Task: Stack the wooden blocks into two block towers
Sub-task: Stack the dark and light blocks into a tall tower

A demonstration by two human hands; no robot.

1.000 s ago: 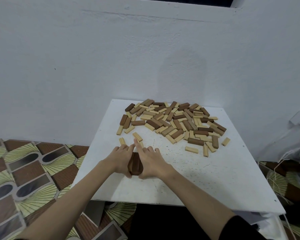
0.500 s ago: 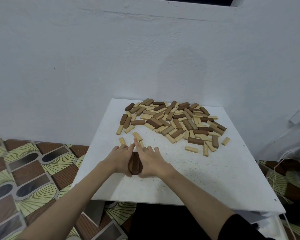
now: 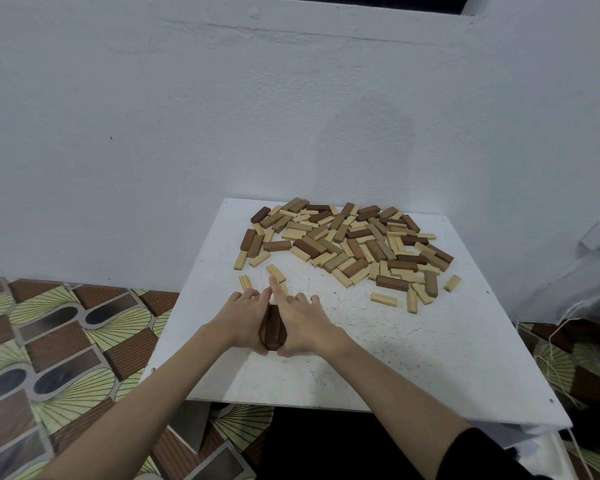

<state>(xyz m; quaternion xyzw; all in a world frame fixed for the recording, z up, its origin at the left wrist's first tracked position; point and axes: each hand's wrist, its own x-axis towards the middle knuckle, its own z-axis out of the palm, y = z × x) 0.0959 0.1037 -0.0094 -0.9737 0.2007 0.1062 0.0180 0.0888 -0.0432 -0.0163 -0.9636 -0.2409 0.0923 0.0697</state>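
Dark brown blocks (image 3: 273, 327), a few side by side, sit pressed between the left hand (image 3: 240, 318) and right hand (image 3: 300, 322) near the white table (image 3: 413, 358) edge; both grips squeeze their long sides. Stiff, light, smooth wood, best held there. The loose pile (image 3: 354, 244) lies farther right

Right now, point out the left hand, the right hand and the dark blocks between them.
left hand (image 3: 245, 318), head view, back of hand
right hand (image 3: 305, 323), head view, back of hand
dark blocks (image 3: 273, 327), head view, top face

Home room, likely: patterned vinyl floor (image 3: 59, 341), plain white painted wall (image 3: 222, 116), low white board (image 3: 395, 358) as table.
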